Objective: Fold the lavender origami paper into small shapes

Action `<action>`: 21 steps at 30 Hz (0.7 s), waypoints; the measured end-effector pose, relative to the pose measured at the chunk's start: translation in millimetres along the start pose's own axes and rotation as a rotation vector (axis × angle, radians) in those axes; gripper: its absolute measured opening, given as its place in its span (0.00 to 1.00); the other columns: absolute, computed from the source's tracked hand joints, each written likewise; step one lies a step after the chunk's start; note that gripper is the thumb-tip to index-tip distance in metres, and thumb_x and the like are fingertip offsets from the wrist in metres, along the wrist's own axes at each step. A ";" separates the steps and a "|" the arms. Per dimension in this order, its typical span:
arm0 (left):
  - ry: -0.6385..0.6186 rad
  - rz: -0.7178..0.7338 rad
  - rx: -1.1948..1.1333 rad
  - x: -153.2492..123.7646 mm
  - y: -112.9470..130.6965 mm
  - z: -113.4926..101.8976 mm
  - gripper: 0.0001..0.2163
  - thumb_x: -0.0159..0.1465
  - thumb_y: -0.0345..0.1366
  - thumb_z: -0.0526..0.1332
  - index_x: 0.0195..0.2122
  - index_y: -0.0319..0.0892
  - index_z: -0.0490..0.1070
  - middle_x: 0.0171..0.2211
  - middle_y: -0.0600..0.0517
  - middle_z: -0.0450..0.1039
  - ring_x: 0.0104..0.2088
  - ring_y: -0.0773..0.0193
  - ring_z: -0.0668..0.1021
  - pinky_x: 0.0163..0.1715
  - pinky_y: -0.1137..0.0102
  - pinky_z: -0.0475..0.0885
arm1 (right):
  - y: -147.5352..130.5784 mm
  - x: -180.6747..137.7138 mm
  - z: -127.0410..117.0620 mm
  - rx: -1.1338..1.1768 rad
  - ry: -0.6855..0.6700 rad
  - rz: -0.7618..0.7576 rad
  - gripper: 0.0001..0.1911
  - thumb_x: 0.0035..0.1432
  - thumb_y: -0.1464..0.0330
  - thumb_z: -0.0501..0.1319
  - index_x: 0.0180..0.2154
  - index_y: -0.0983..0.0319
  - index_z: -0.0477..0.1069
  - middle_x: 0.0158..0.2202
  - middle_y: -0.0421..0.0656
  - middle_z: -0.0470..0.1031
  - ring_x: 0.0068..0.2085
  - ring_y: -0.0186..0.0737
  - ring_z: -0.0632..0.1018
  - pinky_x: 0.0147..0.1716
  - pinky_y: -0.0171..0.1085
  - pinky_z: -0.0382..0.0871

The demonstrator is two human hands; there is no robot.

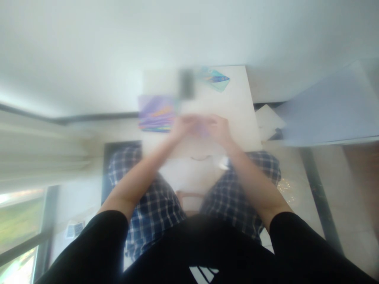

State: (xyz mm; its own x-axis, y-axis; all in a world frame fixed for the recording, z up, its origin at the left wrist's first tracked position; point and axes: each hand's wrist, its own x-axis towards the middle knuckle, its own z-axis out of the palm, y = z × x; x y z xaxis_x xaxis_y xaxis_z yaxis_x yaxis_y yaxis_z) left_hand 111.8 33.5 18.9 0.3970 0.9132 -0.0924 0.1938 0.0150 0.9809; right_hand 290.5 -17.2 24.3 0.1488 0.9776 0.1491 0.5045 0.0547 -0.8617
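Note:
My left hand point(184, 125) and my right hand point(218, 126) meet over the front half of a small white table point(239, 118). A small, thin purple piece point(201, 128), perhaps paper, is held between them, with the fingers of both hands closed at its sides. Haze and blur hide its shape and the exact finger positions. Just left of my left hand lies a flat purple sheet or booklet point(155, 113) with orange and multicoloured streaks. Beyond my hands, a blue-green printed packet or sheet point(218, 79) lies at an angle near the far edge.
A dark, blurry rectangular object point(186, 84) is at the table's far middle. The wall rises directly behind. At the right stands a large pale panel point(328, 106) beside a white piece point(268, 122). My knees in checked trousers point(154, 201) flank the table's front.

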 end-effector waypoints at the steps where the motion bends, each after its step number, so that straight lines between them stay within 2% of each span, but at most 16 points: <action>1: -0.001 0.004 -0.005 -0.3 0.2 0.4 0.17 0.59 0.48 0.69 0.43 0.41 0.82 0.40 0.46 0.84 0.38 0.56 0.85 0.41 0.68 0.80 | 0.2 -0.2 0.4 0.000 0.000 -0.005 0.14 0.57 0.56 0.65 0.34 0.59 0.80 0.35 0.42 0.84 0.38 0.43 0.83 0.44 0.43 0.77; 5: 0.021 0.005 -0.014 -1.6 1.9 1.2 0.18 0.59 0.48 0.69 0.44 0.41 0.82 0.45 0.46 0.83 0.43 0.54 0.84 0.43 0.68 0.80 | 0.5 -0.5 1.6 0.006 0.004 -0.008 0.13 0.57 0.57 0.65 0.35 0.60 0.80 0.36 0.42 0.84 0.38 0.43 0.83 0.43 0.42 0.77; 9: 0.022 -0.034 -0.022 -3.3 4.5 0.6 0.16 0.60 0.46 0.68 0.43 0.41 0.83 0.44 0.46 0.83 0.42 0.54 0.84 0.41 0.68 0.80 | 0.8 -0.1 2.8 -0.006 0.014 0.008 0.14 0.57 0.56 0.65 0.34 0.60 0.80 0.35 0.42 0.84 0.37 0.43 0.82 0.42 0.42 0.77; 13: 0.034 -0.032 -0.035 -1.1 3.1 -0.3 0.12 0.61 0.43 0.68 0.41 0.42 0.83 0.45 0.47 0.83 0.47 0.55 0.83 0.46 0.69 0.78 | 1.3 0.4 3.3 -0.006 0.013 -0.006 0.16 0.57 0.54 0.64 0.34 0.60 0.79 0.35 0.43 0.82 0.38 0.42 0.81 0.41 0.41 0.77; 17: 0.104 -0.088 -0.017 5.8 -2.2 -1.2 0.11 0.61 0.41 0.68 0.41 0.42 0.83 0.45 0.47 0.83 0.49 0.55 0.83 0.51 0.68 0.76 | 2.3 1.3 3.0 0.004 0.033 -0.014 0.16 0.57 0.54 0.64 0.33 0.60 0.79 0.34 0.42 0.80 0.37 0.40 0.80 0.40 0.39 0.76; 21: 0.182 -0.147 0.011 9.8 -4.9 -2.1 0.12 0.61 0.43 0.67 0.42 0.43 0.83 0.46 0.48 0.83 0.50 0.54 0.82 0.53 0.66 0.75 | 6.1 4.5 3.3 0.036 0.075 0.082 0.17 0.52 0.54 0.67 0.36 0.60 0.77 0.38 0.42 0.80 0.38 0.39 0.79 0.39 0.39 0.76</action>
State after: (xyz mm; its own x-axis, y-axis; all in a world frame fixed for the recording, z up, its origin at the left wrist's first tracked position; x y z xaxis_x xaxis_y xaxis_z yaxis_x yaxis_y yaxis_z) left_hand 112.9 43.3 13.5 0.1958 0.9598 -0.2011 0.2481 0.1499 0.9571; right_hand 291.4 -11.8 18.1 0.2523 0.9611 0.1126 0.4573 -0.0158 -0.8892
